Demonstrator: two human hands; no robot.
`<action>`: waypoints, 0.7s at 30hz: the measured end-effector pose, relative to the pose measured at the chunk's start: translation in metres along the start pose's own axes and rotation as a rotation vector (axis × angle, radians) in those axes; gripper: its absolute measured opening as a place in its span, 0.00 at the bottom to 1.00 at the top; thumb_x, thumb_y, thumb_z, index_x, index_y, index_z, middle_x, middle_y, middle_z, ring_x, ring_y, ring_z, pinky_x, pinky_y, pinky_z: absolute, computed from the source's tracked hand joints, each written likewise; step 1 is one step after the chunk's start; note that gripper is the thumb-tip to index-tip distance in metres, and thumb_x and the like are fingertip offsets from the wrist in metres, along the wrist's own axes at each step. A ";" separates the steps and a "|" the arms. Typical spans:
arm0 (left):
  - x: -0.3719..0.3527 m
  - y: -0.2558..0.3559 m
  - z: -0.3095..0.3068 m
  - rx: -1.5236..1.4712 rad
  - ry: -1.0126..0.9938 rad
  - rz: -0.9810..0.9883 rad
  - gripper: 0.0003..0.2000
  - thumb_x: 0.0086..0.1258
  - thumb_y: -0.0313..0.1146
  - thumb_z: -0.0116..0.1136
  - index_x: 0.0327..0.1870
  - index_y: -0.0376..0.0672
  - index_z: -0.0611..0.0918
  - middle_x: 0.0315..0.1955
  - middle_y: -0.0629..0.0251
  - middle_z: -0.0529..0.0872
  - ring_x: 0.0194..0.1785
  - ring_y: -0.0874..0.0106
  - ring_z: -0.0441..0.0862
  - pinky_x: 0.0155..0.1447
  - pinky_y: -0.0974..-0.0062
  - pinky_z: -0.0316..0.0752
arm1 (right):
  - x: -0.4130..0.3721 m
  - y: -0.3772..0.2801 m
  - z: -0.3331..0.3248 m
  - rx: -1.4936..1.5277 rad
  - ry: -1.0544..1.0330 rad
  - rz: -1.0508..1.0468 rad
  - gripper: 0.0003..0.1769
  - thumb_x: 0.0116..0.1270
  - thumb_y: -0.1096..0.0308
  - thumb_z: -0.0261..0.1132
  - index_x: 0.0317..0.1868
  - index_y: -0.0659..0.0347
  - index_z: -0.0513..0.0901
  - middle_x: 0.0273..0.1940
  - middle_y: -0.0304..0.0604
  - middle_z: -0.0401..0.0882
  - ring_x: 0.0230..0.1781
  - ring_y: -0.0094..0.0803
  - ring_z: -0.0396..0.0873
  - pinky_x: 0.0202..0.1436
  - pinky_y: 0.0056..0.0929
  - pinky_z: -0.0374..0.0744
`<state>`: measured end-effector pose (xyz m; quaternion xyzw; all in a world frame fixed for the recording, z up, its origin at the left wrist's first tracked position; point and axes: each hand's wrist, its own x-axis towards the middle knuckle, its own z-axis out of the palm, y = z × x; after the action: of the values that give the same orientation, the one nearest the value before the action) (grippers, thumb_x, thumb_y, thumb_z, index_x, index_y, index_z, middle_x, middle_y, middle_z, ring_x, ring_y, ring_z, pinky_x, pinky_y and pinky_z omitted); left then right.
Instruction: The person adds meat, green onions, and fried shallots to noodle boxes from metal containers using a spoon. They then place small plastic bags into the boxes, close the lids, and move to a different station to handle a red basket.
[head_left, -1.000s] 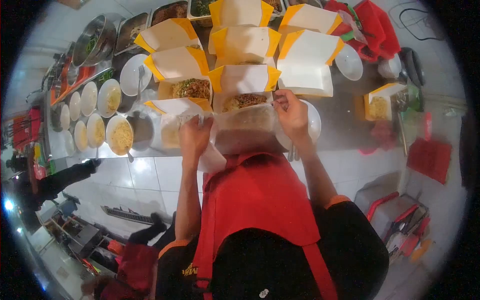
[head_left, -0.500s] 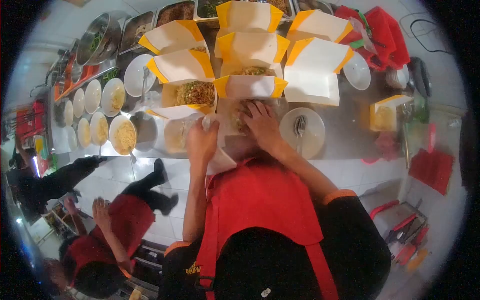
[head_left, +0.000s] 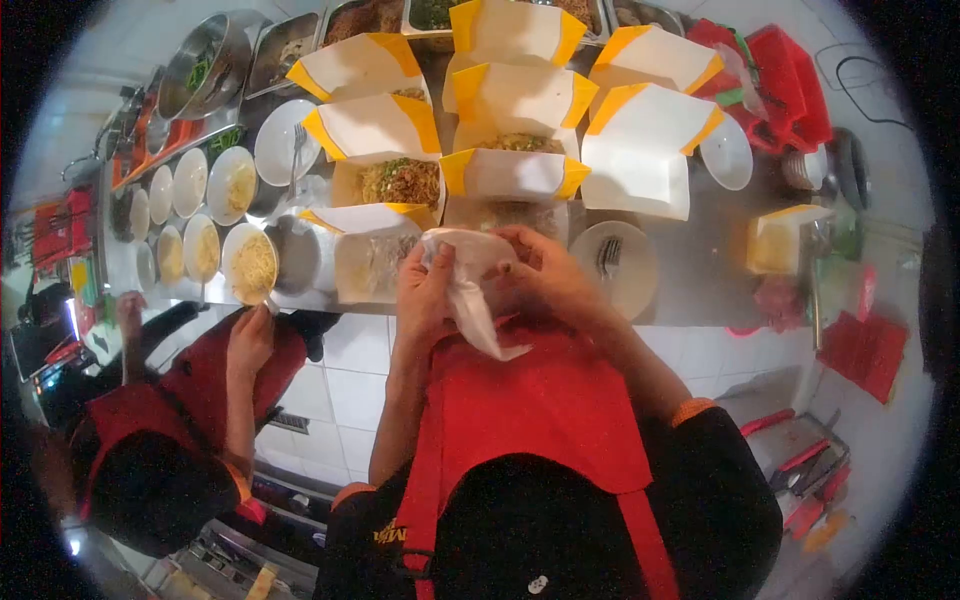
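Observation:
A thin, whitish, limp plastic bag point(head_left: 476, 285) hangs between my hands above the table's front edge. My left hand point(head_left: 427, 290) pinches its left side, and my right hand point(head_left: 550, 275) has its fingers closed at its upper right edge. Just behind my hands stands an open takeaway box point(head_left: 515, 175) with a yellow-edged white lid; its contents are mostly hidden. Left of that, another box point(head_left: 372, 219) holds something in clear plastic. Behind it is a box of noodles point(head_left: 398, 183) with brown and green topping. A plate point(head_left: 640, 270) with forks point(head_left: 608, 257) lies to my right.
More open boxes point(head_left: 640, 150) stand behind, before metal trays of food point(head_left: 430, 14). Bowls of noodles point(head_left: 250, 264) line the left side. A co-worker's hand point(head_left: 250, 340) is at a spoon in the nearest bowl. Red baskets point(head_left: 785, 85) sit at the back right.
My right hand has come up out of the box in front of me and joined my left at the whitish plastic. The co-worker at left has moved up to the table and reached a noodle bowl.

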<state>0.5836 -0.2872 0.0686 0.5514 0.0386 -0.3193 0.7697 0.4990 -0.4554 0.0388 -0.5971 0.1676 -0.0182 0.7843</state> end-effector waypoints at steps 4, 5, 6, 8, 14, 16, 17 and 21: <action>-0.004 0.012 0.017 0.086 -0.090 -0.018 0.15 0.76 0.35 0.56 0.58 0.38 0.77 0.43 0.65 0.86 0.41 0.78 0.82 0.44 0.78 0.79 | -0.006 -0.029 -0.004 0.023 0.091 0.124 0.14 0.70 0.59 0.65 0.40 0.65 0.83 0.32 0.34 0.81 0.32 0.19 0.75 0.38 0.22 0.75; -0.005 0.012 0.018 0.116 -0.104 0.011 0.16 0.76 0.34 0.56 0.60 0.37 0.76 0.44 0.65 0.86 0.42 0.78 0.82 0.45 0.78 0.80 | -0.005 -0.031 -0.010 -0.004 0.136 0.104 0.13 0.70 0.61 0.65 0.39 0.65 0.82 0.31 0.32 0.80 0.30 0.17 0.73 0.36 0.20 0.73; -0.005 0.014 0.017 0.116 -0.106 0.014 0.16 0.76 0.34 0.56 0.60 0.37 0.76 0.44 0.65 0.86 0.42 0.78 0.82 0.45 0.78 0.80 | -0.005 -0.031 -0.014 -0.004 0.136 0.101 0.13 0.70 0.61 0.65 0.39 0.65 0.82 0.31 0.32 0.80 0.30 0.17 0.73 0.36 0.20 0.73; -0.007 0.017 0.013 0.131 -0.210 -0.045 0.16 0.76 0.32 0.56 0.60 0.36 0.76 0.46 0.64 0.86 0.43 0.78 0.82 0.46 0.78 0.80 | -0.005 -0.029 -0.021 0.034 0.168 0.046 0.10 0.70 0.64 0.66 0.36 0.63 0.82 0.28 0.32 0.79 0.29 0.16 0.70 0.33 0.19 0.70; -0.013 0.012 0.013 0.109 -0.145 -0.069 0.12 0.73 0.30 0.60 0.52 0.34 0.81 0.42 0.65 0.87 0.40 0.79 0.82 0.44 0.78 0.79 | -0.005 -0.030 -0.027 -0.009 0.299 -0.010 0.08 0.70 0.67 0.66 0.37 0.63 0.82 0.28 0.31 0.79 0.29 0.14 0.71 0.33 0.17 0.70; -0.014 0.009 0.015 0.129 -0.113 -0.066 0.11 0.72 0.30 0.61 0.50 0.34 0.82 0.40 0.65 0.87 0.38 0.79 0.82 0.43 0.78 0.79 | -0.008 -0.029 -0.033 0.056 0.263 -0.001 0.06 0.69 0.68 0.67 0.37 0.63 0.82 0.29 0.32 0.79 0.30 0.14 0.71 0.34 0.17 0.71; -0.015 0.007 0.016 0.152 -0.082 -0.064 0.11 0.71 0.31 0.62 0.49 0.34 0.83 0.39 0.66 0.88 0.37 0.79 0.82 0.42 0.78 0.79 | -0.009 -0.029 -0.034 0.123 0.227 0.009 0.05 0.69 0.69 0.67 0.37 0.63 0.83 0.30 0.32 0.79 0.30 0.14 0.72 0.35 0.16 0.71; -0.017 0.009 0.022 0.221 -0.032 -0.065 0.11 0.70 0.30 0.64 0.48 0.34 0.84 0.38 0.65 0.88 0.36 0.79 0.82 0.41 0.78 0.79 | -0.008 -0.042 -0.017 0.069 0.366 -0.084 0.04 0.67 0.72 0.68 0.35 0.62 0.82 0.29 0.30 0.78 0.30 0.15 0.71 0.34 0.16 0.71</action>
<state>0.5680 -0.2971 0.0913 0.6262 0.0087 -0.3551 0.6940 0.4937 -0.4812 0.0768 -0.5630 0.2814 -0.1651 0.7593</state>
